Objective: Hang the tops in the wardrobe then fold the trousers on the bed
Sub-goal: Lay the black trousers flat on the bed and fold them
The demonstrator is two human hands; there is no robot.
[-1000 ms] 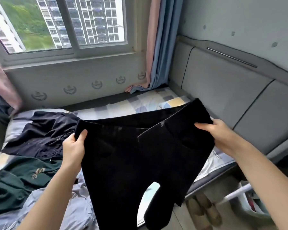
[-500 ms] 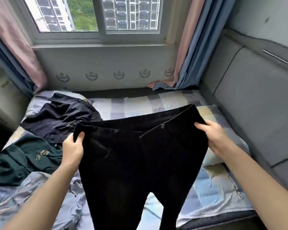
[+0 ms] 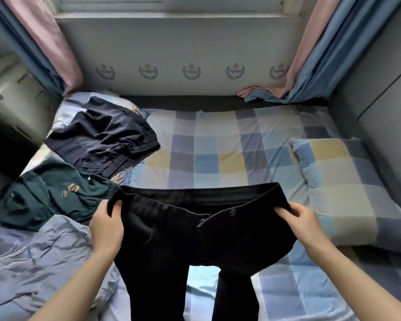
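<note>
Both hands pinched the waistband of the black trousers (image 3: 195, 232), one at each end: the left hand (image 3: 107, 228) had its thumb over the front of the band and its fingers curled behind the left corner, and the right hand (image 3: 303, 224) gripped the right corner the same way. Each grip was clamped on the cloth, and the band was stretched fairly taut between them.

Those trousers were held over the near part of the bed (image 3: 218, 144), front side up, the fly and button facing the camera. Their long axis ran from the waistband, which pointed towards the window wall, back to the two legs, which trailed down towards the person and out of the bottom of the view. The waistband itself lay crosswise, roughly level.

Left of the trousers, a dark green garment (image 3: 49, 195) lay crumpled on the bed, almost touching the waistband's left corner. Beyond that, further left and towards the wall, sat a navy garment (image 3: 102, 142), and nearer the person a pale blue-grey garment (image 3: 33, 262). Right of the trousers lay a checked pillow (image 3: 340, 188), close to the right hand.
</note>
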